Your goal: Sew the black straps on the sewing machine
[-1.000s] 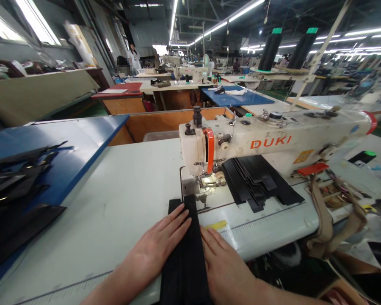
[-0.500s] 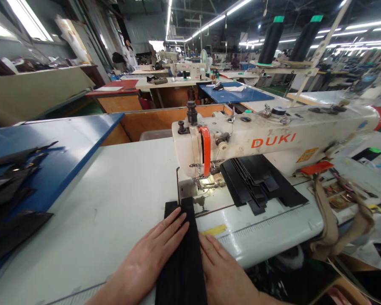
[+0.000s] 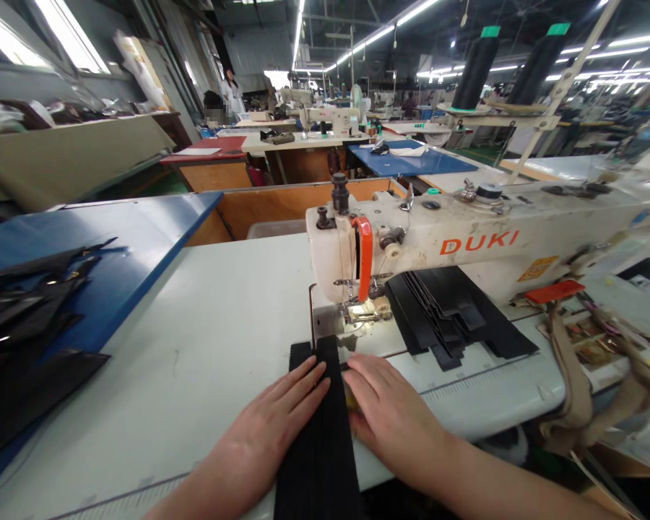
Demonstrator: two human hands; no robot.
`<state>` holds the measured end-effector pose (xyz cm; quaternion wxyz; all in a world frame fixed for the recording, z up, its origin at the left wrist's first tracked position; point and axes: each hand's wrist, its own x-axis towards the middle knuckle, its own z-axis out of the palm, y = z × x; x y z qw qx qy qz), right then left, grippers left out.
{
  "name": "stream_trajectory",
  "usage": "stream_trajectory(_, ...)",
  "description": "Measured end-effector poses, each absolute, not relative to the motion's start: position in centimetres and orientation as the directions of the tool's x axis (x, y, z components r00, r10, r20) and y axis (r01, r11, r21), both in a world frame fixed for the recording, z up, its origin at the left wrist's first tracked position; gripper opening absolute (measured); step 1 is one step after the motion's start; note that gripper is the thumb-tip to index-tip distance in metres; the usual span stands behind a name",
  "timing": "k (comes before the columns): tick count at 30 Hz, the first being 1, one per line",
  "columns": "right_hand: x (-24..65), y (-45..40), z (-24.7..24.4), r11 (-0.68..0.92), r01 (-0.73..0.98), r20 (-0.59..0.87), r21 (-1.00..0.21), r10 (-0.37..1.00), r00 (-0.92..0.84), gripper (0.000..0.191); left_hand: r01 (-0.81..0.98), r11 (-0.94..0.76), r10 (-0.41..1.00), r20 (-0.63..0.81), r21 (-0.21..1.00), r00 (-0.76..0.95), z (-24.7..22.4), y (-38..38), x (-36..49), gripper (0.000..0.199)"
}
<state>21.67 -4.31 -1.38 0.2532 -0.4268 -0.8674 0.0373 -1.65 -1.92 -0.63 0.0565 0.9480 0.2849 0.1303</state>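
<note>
A long strip of black layered material (image 3: 319, 440) lies flat on the white sewing table (image 3: 195, 347), its far end just in front of the presser foot (image 3: 354, 312) of the DUKI sewing machine (image 3: 444, 249). My left hand (image 3: 276, 412) rests flat on the strip's left side, fingers together and pointing toward the machine. My right hand (image 3: 390, 401) lies on the table at the strip's right edge, fingertips against it. A stack of black cut pieces (image 3: 455, 318) sits under the machine arm.
A blue board (image 3: 113, 245) at the left holds a pile of black pieces (image 3: 22, 310). Black thread cones (image 3: 477, 72) stand above the machine. Beige straps (image 3: 571, 383) hang at the right. Further sewing tables and a person in a white coat (image 3: 230, 90) stand behind.
My right hand has moved up the table toward the machine and closer to the strip. The view has shifted slightly, and my left hand stays on the strip.
</note>
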Motion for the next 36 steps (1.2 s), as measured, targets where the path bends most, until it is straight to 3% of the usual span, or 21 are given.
stream_trajectory(5, 21.3, -2.0, -2.1, 0.785, 0.616, 0.496, -0.063, 0.56, -0.664, 0.02, 0.519, -0.818, 0.563, 0.162, 0.248, 0.81, 0.4, -2.2, -1.4, 0.089)
stream_trajectory(13, 21.3, -2.0, -1.8, 0.807, 0.586, 0.487, 0.067, 0.486, -0.725, 0.024, 0.458, -0.883, 0.468, 0.265, 0.099, 0.843, -0.3, -1.3, -1.3, 0.058)
stream_trajectory(28, 23.7, 1.7, -1.5, 0.798, 0.597, 0.362, 0.081, 0.535, -0.764, 0.025, 0.43, -0.902, 0.425, 0.255, 0.041, 0.868, -0.6, 2.8, 1.1, 0.048)
stream_trajectory(36, 24.0, 2.6, -2.1, 0.78, 0.625, 0.375, 0.032, 0.57, -0.731, 0.027, 0.425, -0.901, 0.429, 0.309, 0.083, 0.849, -2.4, 4.3, 0.8, 0.059)
